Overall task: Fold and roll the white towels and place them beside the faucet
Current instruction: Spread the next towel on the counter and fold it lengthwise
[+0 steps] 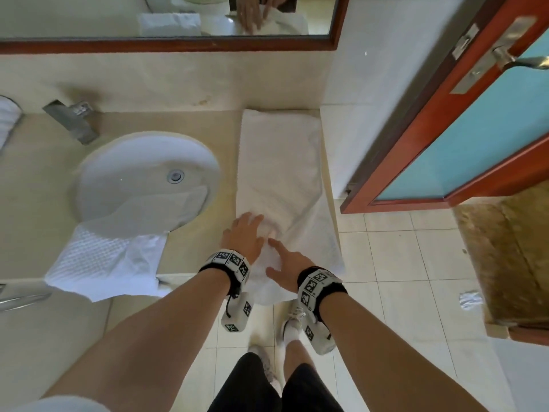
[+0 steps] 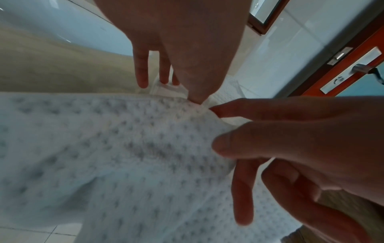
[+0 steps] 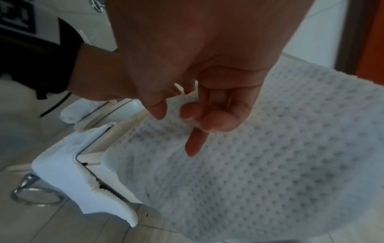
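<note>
A long white waffle towel (image 1: 279, 162) lies folded lengthwise on the counter to the right of the sink (image 1: 133, 171). Its near end hangs over the counter edge. My left hand (image 1: 242, 233) rests on the towel's near part with straight, spread fingers; the left wrist view shows its fingertips (image 2: 143, 82) touching the cloth (image 2: 124, 148). My right hand (image 1: 286, 269) sits just nearer on the bunched end. In the right wrist view its curled fingers (image 3: 207, 121) and thumb pinch a fold of the towel (image 3: 270, 156). The faucet (image 1: 71, 121) stands behind the sink.
A second white towel (image 1: 107, 260) drapes from the sink bowl over the counter's front edge. A rolled towel (image 1: 9, 120) lies at the far left beside the faucet. A mirror (image 1: 148, 19) hangs above. A red-framed door (image 1: 475, 129) stands open on the right, over tiled floor.
</note>
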Available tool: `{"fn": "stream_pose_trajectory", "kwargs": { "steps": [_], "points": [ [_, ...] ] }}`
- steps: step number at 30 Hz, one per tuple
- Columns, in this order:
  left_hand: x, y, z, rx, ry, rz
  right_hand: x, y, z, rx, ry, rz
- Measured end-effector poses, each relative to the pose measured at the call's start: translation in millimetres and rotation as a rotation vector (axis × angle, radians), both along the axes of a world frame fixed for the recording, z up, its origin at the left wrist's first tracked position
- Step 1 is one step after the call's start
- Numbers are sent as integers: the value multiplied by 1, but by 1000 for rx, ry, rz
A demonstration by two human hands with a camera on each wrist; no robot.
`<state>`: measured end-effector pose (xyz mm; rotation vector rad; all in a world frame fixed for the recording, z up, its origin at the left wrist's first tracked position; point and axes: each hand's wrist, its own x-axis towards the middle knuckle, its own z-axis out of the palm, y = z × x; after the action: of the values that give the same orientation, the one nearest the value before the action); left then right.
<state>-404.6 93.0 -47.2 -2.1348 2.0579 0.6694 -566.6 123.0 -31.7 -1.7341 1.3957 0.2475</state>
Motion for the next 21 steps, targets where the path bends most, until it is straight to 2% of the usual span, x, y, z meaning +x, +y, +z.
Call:
{"fn": "stream_pose_trajectory", "kwargs": {
  "steps": [4,7,9,12,15,18,21],
  "points": [
    [3,8,-4,104,-87,-53,7,1,6,31,-40,-165],
    [2,6,-5,233,-112,-59,-5,7,16,36,-20,-206],
    [1,1,-3,298,-96,-52,-24,7,22,-75,83,-176],
    [0,-4,-2,352,-62,-45,-55,0,29,-253,346,-95],
    [-2,-1,-2,355,-45,-22,-70,2,28,-227,545,-44],
    [-3,3,-6,348,-53,-31,-64,18,19,-225,498,-111],
    [-4,8,-9,325,-103,-41,-50,36,8,-279,359,-70]
  ]
}}
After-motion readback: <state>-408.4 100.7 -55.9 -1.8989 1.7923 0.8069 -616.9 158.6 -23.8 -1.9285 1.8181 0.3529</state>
